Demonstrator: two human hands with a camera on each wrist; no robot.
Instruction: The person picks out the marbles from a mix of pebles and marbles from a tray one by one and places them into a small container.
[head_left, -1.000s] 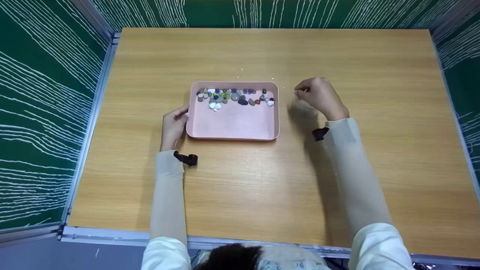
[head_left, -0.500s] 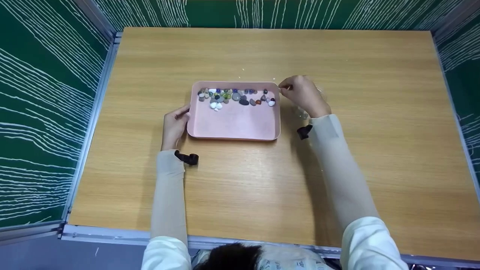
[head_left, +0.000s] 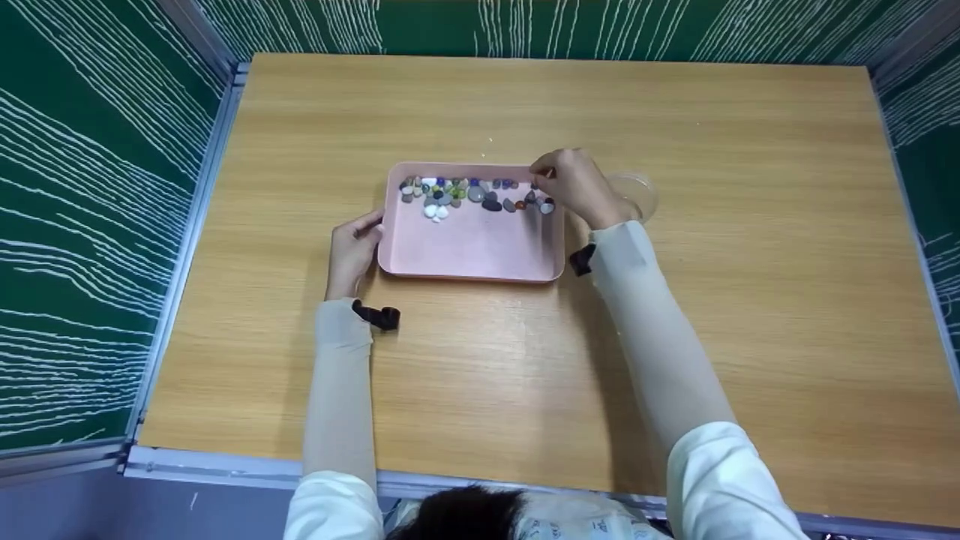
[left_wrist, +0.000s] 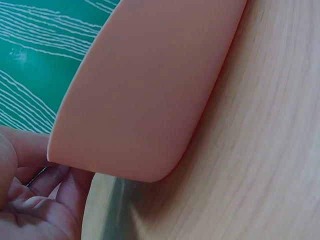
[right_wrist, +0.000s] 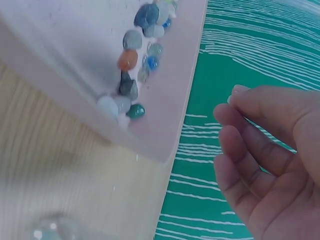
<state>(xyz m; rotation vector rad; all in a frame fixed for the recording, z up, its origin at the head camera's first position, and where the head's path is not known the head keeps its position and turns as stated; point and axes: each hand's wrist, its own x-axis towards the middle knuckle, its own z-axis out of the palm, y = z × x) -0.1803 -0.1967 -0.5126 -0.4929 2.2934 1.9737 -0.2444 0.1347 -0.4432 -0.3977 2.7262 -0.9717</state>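
A pink tray (head_left: pixel 472 251) on the table holds several coloured pebbles and glass beads (head_left: pixel 475 193), bunched along its far side. My left hand (head_left: pixel 352 251) grips the tray's left wall; the left wrist view shows the fingers (left_wrist: pixel 70 195) at the wall's edge. Above the far right corner of the tray is my right hand (head_left: pixel 577 184). In the right wrist view its thumb and index fingertips (right_wrist: pixel 240 92) come together on a tiny pale piece, mostly hidden. An orange stone (right_wrist: pixel 128 60) and a green bead (right_wrist: pixel 135 111) lie in the tray near that corner.
A clear round glass container (head_left: pixel 637 193) stands right of the tray, partly behind the right wrist. Tiny white bits (head_left: pixel 490 139) lie beyond the tray on the wooden table (head_left: pixel 465 375). Green panels with white lines (head_left: pixel 97 225) border the table.
My right hand has moved left from the glass container to over the tray's far right corner, fingertips held together. My left hand stays at the tray's left wall.
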